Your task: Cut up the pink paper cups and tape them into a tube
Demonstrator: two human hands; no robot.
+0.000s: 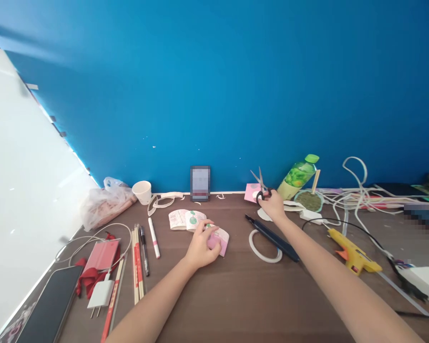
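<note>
My left hand (204,247) is at the middle of the table, its fingers curled over a curved pink-and-white paper piece (222,237), thumb and fingertips against it. Just behind it lie more curved printed paper pieces (178,219), one with a green drawing. My right hand (273,204), reaching toward the wall, is closed around the black handles of a pair of scissors (260,179). The blades point up and stand apart. Behind the scissors is a pink paper square (250,191), partly covered. A white paper scrap (264,215) lies below the right hand.
A green-capped bottle (298,176) leans near the wall. To the right are a yellow glue gun (353,252) and tangled white cables. A dark blue tool (275,238) crosses a white ring (252,245). Leftward are a marker (153,238), chopsticks (137,262), a paper cup (142,191) and a phone (50,305).
</note>
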